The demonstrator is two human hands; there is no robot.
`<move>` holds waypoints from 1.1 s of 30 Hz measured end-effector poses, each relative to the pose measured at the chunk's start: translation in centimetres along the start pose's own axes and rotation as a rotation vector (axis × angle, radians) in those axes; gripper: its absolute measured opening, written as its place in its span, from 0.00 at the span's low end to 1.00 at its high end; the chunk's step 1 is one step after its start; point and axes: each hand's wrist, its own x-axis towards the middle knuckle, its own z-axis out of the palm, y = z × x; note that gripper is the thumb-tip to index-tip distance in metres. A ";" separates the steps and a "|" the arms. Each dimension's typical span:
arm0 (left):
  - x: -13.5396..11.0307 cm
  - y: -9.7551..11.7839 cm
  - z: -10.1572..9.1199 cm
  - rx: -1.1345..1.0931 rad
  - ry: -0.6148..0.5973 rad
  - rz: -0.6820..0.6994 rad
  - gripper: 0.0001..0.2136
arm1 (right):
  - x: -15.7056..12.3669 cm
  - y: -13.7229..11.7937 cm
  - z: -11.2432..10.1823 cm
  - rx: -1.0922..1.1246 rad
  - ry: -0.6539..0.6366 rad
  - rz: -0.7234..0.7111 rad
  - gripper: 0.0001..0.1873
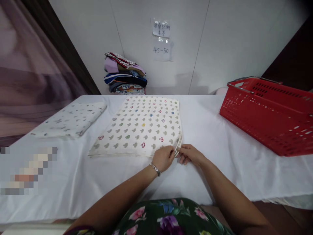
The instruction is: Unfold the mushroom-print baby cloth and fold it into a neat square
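A cream cloth printed with rows of small mushrooms lies folded in layers on the white-covered table. Its near right corner is raised slightly between my two hands. My left hand, with a metal band on the wrist, is closed on that corner from the left. From the right, my right hand pinches the layered edge between thumb and forefinger, its other fingers curled below. Left of this cloth is a second folded white cloth with a scattered dark print, apart from both hands.
A red perforated basket with metal handles stands on the table's right side. Behind the table's far edge rises a stack of folded fabrics. Paper signs hang on the wall. A curtain borders the left, and a pixelated patch covers the near left.
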 end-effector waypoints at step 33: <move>-0.1 0.5 0.0 -0.380 0.036 -0.111 0.07 | -0.5 -0.1 -0.7 0.089 -0.129 -0.076 0.15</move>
